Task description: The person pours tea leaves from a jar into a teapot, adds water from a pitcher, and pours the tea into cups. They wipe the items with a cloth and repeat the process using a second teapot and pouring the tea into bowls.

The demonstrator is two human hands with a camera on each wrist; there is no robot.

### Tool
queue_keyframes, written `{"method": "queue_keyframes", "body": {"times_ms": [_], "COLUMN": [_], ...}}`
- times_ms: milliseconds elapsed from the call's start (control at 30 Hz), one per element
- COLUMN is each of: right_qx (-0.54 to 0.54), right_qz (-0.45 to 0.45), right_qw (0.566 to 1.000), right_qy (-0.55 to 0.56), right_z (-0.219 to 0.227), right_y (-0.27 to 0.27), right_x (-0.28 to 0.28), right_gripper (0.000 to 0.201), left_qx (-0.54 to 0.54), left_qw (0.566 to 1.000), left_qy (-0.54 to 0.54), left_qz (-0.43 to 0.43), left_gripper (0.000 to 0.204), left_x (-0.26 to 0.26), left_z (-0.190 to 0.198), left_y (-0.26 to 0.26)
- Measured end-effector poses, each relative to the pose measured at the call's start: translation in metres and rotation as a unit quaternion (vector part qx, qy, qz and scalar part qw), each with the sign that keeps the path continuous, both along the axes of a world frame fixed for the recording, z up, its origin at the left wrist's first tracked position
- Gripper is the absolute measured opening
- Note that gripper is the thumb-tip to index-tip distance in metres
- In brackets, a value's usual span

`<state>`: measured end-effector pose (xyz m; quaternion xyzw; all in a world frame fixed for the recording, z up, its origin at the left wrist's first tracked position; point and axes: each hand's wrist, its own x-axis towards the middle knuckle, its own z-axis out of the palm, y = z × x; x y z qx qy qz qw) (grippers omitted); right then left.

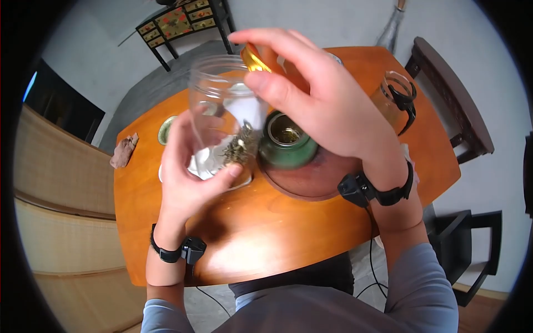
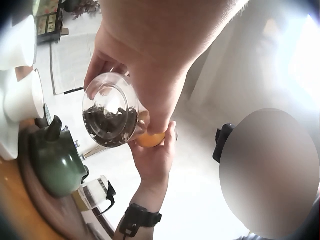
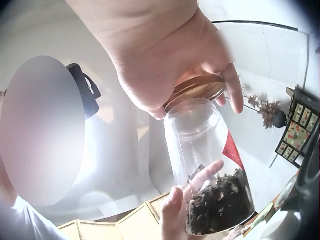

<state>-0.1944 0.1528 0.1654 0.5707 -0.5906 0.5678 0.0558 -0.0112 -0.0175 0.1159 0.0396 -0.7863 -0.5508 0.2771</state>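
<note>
My left hand (image 1: 180, 177) grips a clear glass jar (image 3: 192, 147) by its lower side, tilted in the head view. Dark dried tea leaves (image 3: 220, 202) fill its bottom part, and a bit of red label (image 3: 231, 150) shows on its side. Right above the jar's mouth, my right hand (image 1: 333, 94) pinches a gold lid (image 1: 255, 59) by its edge. The lid (image 3: 195, 91) sits tilted at the rim in the right wrist view. Just beyond the jar stands a green teapot (image 1: 284, 155), uncovered, with leaves visible inside.
The teapot rests on a round brown tray (image 1: 311, 187) on the wooden table (image 1: 250, 250). A glass pitcher (image 1: 391, 100) with a black handle stands at the right. White cups (image 2: 24, 95), a small green dish (image 1: 165, 131) and a rough stone (image 1: 124, 150) are also there.
</note>
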Motion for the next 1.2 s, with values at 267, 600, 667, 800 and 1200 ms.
{"method": "queue_keyframes", "body": {"times_ms": [267,600,667,800,1200], "right_qx": [0.044,0.003,-0.033,-0.025,-0.004], "right_qz": [0.094,0.188,0.249,0.283,0.158], "right_qw": [0.994,0.982,0.968,0.959,0.987], "right_qy": [0.037,0.016,-0.028,-0.014,-0.033], "right_z": [0.007,0.008,0.004,0.003,0.006], "right_y": [-0.003,-0.008,-0.009,-0.008,-0.007], "right_x": [0.012,0.003,-0.001,-0.002,0.011], "right_gripper": [0.05,0.052,0.052,0.059,0.05], "left_qx": [-0.066,0.039,0.078,0.134,-0.231], "left_qw": [0.997,0.993,0.987,0.972,0.971], "left_qy": [-0.027,-0.015,-0.01,-0.078,0.052], "left_qz": [-0.029,-0.112,-0.138,-0.179,0.032], "left_gripper": [0.098,0.096,0.095,0.101,0.085], "left_x": [0.008,0.014,0.016,0.021,0.02], "left_z": [0.004,0.008,0.01,0.019,0.026], "left_y": [0.002,-0.003,-0.003,-0.005,0.002]}}
